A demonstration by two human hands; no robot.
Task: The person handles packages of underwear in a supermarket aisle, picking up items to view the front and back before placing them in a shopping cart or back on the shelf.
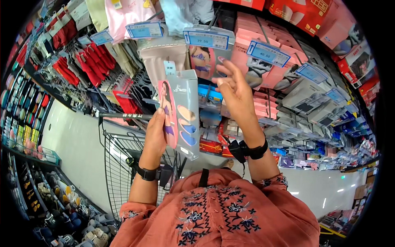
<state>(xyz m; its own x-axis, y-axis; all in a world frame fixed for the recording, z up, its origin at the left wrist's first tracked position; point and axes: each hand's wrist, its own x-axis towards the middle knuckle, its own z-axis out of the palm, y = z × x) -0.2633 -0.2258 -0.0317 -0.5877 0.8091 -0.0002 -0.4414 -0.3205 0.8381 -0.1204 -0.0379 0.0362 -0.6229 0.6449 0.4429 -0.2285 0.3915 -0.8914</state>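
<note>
In my left hand [156, 131] is a flat grey and pink underwear package [185, 114], gripped by its left edge with the thumb on the front. Its face shows a model in purple underwear and several oval colour pictures. My right hand [236, 89] is raised beside it, fingers apart and slightly curled, holding nothing. Just behind the right hand hangs a similar grey and pink package [202, 61] on the rack. Pink boxed underwear packs [250, 55] hang to its right. A beige garment [165, 58] with a small tag hangs behind the held package.
Blue-framed price tags [206, 39] stick out from the rack hooks above my hands. A wire shopping cart [120, 163] stands at my left. Red garments [95, 63] hang farther left. Slippers and clogs [97, 236] fill a shelf at lower left, across the pale floor [71, 132].
</note>
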